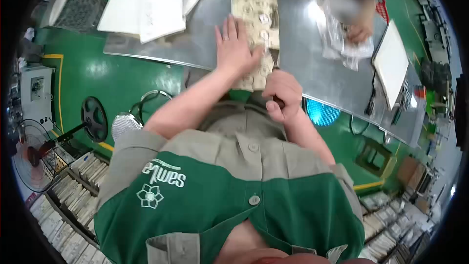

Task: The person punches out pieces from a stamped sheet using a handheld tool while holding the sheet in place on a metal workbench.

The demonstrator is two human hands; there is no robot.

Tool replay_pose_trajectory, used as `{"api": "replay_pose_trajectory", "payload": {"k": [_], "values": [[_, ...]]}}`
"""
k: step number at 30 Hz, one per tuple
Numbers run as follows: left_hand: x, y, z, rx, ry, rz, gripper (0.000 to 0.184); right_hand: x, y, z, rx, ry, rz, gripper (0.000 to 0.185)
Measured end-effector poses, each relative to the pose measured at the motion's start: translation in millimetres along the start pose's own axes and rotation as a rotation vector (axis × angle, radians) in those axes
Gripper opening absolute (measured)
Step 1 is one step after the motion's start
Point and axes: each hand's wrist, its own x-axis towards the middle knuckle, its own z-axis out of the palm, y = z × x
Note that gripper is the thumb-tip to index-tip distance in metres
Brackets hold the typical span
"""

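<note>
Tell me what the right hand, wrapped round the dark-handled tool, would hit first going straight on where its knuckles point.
Probably the flat, beige, dark-marked board, just ahead of the right hand; whether they already touch is unclear from this one view.

Left hand (236, 53) flat on patterned board (258, 19), right hand (285, 92) gripping dark handle (278, 101)

Head cam, fwd & steeply dn, close
</note>
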Motion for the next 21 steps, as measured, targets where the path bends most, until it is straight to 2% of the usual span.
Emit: {"api": "replay_pose_trajectory", "payload": {"k": [3, 5, 7, 13, 15, 17, 19, 21], "values": [[-1, 3, -5, -0.032, 0.0, -0.001, 0.096, 10, 11, 8, -0.067, 0.081, 0.05, 0.028], [-2, 3, -6, -0.042, -0.015, -0.01, 0.096, 17, 8, 8, -0.111, 0.087, 0.027, 0.008], [-2, 2, -5, -0.047, -0.034, -0.021, 0.096, 14, -4, 9, -0.074, 0.092, 0.072, 0.007], [-2, 5, 0, -0.064, -0.036, -0.048, 0.096, -2, -8, 0, 0.045, 0.04, 0.077, 0.016], [-2, 2, 1, -0.051, -0.011, -0.018, 0.096, 0, 2, 3, 0.029, 0.165, 0.138, 0.018], [-3, 3, -3, -0.037, -0.026, -0.025, 0.096, 5, 16, 8, 0.057, 0.176, 0.13, 0.017], [-1, 5, -8, -0.026, -0.025, -0.046, 0.095, 17, 26, 11, -0.131, 0.116, 0.04, 0.029], [-1, 7, -10, -0.047, -0.096, -0.066, 0.097, 22, 31, 10, -0.143, 0.082, 0.026, 0.031]]}}
